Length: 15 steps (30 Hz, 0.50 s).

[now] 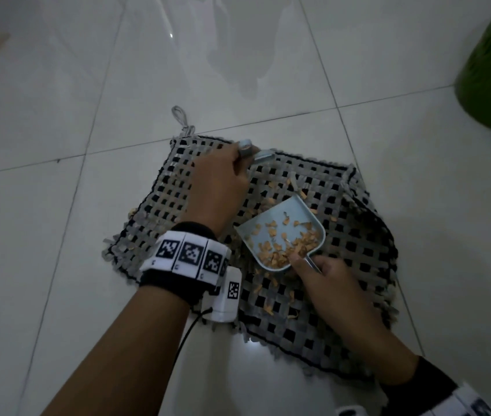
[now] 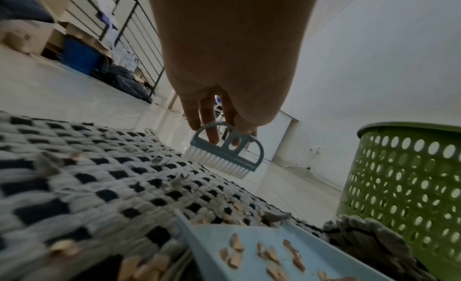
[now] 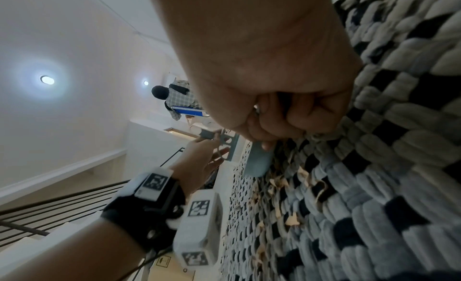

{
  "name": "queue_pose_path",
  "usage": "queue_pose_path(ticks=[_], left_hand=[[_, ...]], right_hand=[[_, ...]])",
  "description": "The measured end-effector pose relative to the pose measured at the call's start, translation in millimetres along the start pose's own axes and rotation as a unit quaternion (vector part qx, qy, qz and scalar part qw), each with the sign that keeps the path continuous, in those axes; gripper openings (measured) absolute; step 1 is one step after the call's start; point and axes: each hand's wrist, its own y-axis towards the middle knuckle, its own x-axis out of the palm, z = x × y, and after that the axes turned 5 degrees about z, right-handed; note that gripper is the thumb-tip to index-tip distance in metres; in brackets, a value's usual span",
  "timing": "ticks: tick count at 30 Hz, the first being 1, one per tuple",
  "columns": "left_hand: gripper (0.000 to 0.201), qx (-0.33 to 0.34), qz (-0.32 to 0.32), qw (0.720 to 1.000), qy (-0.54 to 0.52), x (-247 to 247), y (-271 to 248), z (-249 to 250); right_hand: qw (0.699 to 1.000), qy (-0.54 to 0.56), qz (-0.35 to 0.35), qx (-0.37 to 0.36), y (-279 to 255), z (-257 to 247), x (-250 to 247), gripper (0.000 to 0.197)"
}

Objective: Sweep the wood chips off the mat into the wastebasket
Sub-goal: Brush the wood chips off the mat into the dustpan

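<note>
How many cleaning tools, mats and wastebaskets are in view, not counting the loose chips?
Brush: 1
Dustpan: 1
Mat: 1
Wastebasket: 1
Total: 4

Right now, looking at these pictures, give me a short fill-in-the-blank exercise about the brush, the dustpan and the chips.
1. The left hand holds a small blue ____ at the mat's far edge.
2. The right hand grips the handle of the ____, which lies on the mat.
3. The wood chips already collected lie in the ____.
4. The wastebasket with round holes is ____ in colour.

Missing words: brush; dustpan; dustpan; green
</note>
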Motion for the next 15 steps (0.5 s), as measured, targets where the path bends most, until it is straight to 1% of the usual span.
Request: queue_pose_path(ticks=[1, 3, 5, 6, 8, 9, 10, 13, 14, 15], left_hand=[[0.026, 0.012, -0.016, 1.000, 0.007, 3.5, 2.2, 3.8], [0.030, 0.028, -0.076, 0.996, 0.035, 5.8, 1.8, 11.4], [0.034, 0.025, -0.142, 0.988, 0.054, 0.6, -2.4, 11.9], [0.033, 0.019, -0.167, 0.984, 0.053, -4.2, -5.0, 9.7], [0.028, 0.007, -0.202, 0.978, 0.042, -15.6, -5.4, 6.0], [0.026, 0.001, -0.204, 0.978, 0.036, -19.4, -3.9, 5.1], [0.025, -0.007, -0.186, 0.982, 0.028, -21.3, -1.3, 5.4], [0.025, -0.018, -0.057, 0.998, -0.014, -14.6, 7.8, 11.5], [0.025, -0.018, -0.033, 0.999, -0.017, -9.7, 9.2, 14.5], [0.026, -0.019, -0.027, 0.999, -0.015, -4.0, 9.3, 17.1]], right_hand=[[1.000, 0.010, 0.005, -0.005, -1.9, 1.7, 0.6, 0.051], [1.000, 0.021, 0.014, -0.007, -4.6, 4.8, -0.9, 0.051], [0.999, 0.028, 0.017, 0.001, -5.2, 7.2, -2.9, 0.051], [0.999, 0.028, 0.019, 0.005, -5.0, 7.9, -4.0, 0.051], [0.999, 0.019, 0.026, 0.006, -4.3, 7.7, -6.0, 0.051], [1.000, 0.014, 0.027, 0.006, -3.6, 7.6, -6.3, 0.051], [1.000, 0.012, 0.026, 0.005, -2.9, 8.1, -6.7, 0.051], [1.000, 0.017, 0.022, 0.002, -2.6, 10.3, -6.4, 0.051], [1.000, 0.023, 0.018, 0.004, -3.1, 11.0, -6.1, 0.050], [0.999, 0.029, 0.015, 0.006, -3.9, 11.7, -6.0, 0.049]])
